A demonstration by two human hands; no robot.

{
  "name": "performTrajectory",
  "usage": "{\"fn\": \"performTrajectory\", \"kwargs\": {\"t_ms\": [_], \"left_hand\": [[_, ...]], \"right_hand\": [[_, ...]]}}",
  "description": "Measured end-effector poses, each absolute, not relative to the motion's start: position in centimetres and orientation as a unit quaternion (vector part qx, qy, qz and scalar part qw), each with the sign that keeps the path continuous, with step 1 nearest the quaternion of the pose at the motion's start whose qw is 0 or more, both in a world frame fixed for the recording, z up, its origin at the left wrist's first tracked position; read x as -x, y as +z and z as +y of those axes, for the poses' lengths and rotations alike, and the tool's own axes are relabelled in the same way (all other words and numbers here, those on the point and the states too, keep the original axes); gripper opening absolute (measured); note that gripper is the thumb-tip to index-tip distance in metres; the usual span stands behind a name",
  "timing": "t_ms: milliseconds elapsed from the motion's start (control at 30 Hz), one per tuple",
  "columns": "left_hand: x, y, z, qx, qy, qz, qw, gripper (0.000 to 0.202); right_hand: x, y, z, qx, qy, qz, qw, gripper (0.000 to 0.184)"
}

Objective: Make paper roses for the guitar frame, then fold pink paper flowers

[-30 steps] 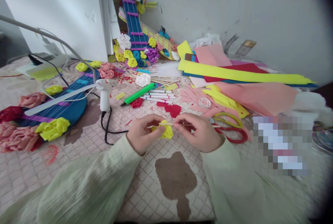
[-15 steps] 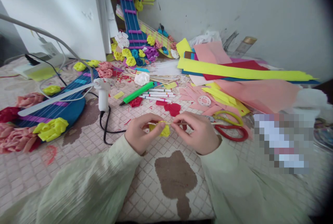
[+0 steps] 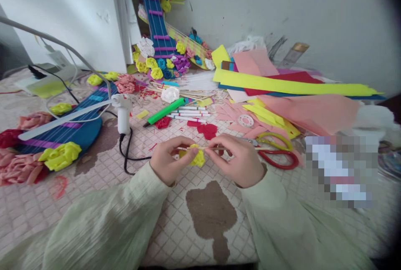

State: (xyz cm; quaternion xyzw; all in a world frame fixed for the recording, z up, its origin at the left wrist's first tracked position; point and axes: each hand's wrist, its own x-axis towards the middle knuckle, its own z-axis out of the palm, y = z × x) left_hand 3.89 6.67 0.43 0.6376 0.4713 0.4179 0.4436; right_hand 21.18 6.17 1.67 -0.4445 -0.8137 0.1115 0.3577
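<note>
A crumpled piece of yellow crepe paper (image 3: 199, 159) is pinched between the thumb and fingers of my left hand (image 3: 173, 157). Opposite it, my right hand (image 3: 238, 159) grips a thin wooden stick (image 3: 202, 148) with thumb and fingertips. The stick lies level, its left part reaching the yellow paper and its right end showing beyond my right hand. My fingers hide where stick and paper meet. Just right of that hand lie scissors (image 3: 296, 159) with red and yellow handles. Red paper pieces (image 3: 207, 130) rest on the table beyond my fingertips.
To the left stands a white glue gun (image 3: 123, 120) with a black cord. A blue paper guitar (image 3: 89, 130) with paper flowers lies beside it. Behind my hands are a green marker (image 3: 166, 112), several white pens (image 3: 189, 114), a tape roll (image 3: 245, 120) and yellow paper strips (image 3: 294, 85).
Both hands keep their grips in almost the same place. Slightly more of the yellow crepe paper shows below my left fingertips. The view has shifted very slightly.
</note>
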Motion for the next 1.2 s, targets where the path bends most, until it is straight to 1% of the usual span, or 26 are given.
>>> {"fn": "performTrajectory", "kwargs": {"t_ms": [167,233,300,400,533,633,767,833,967,1067,1200], "left_hand": [[-3.90,0.54,6.48,-0.678,0.398,0.473,0.398,0.012],[-3.95,0.54,6.34,-0.701,0.395,0.465,0.369,0.012],[-4.01,0.52,6.23,-0.714,0.393,0.459,0.354,0.012],[-4.09,0.47,6.18,-0.701,0.396,0.470,0.362,0.013],[-4.15,0.56,6.25,-0.675,0.396,0.482,0.393,0.012],[-4.21,0.70,6.29,-0.690,0.385,0.477,0.386,0.013],[-4.23,0.72,6.29,-0.722,0.374,0.468,0.347,0.011],[-4.18,0.69,6.25,-0.747,0.374,0.454,0.311,0.010],[-4.04,0.65,6.15,-0.784,0.373,0.430,0.248,0.009],[-4.01,0.48,6.12,-0.772,0.362,0.440,0.282,0.011],[-4.14,0.04,6.16,-0.704,0.349,0.463,0.411,0.016]], "right_hand": [[-21.03,1.88,6.06,0.454,0.196,-0.799,0.340,0.004],[-20.96,1.88,6.04,0.457,0.213,-0.796,0.335,0.008],[-20.90,1.78,6.05,0.464,0.204,-0.796,0.331,0.014],[-20.80,1.59,6.02,0.469,0.184,-0.796,0.335,0.020],[-20.68,1.57,5.83,0.471,0.170,-0.791,0.350,0.020],[-20.68,1.63,5.75,0.470,0.174,-0.793,0.347,0.017],[-20.77,1.69,5.88,0.453,0.206,-0.803,0.327,0.015],[-20.83,1.73,5.98,0.451,0.215,-0.804,0.322,0.015],[-20.92,1.73,6.05,0.462,0.221,-0.799,0.314,0.020],[-20.93,1.63,6.02,0.472,0.210,-0.792,0.326,0.022],[-20.83,1.50,6.03,0.481,0.186,-0.784,0.346,0.020]]}}
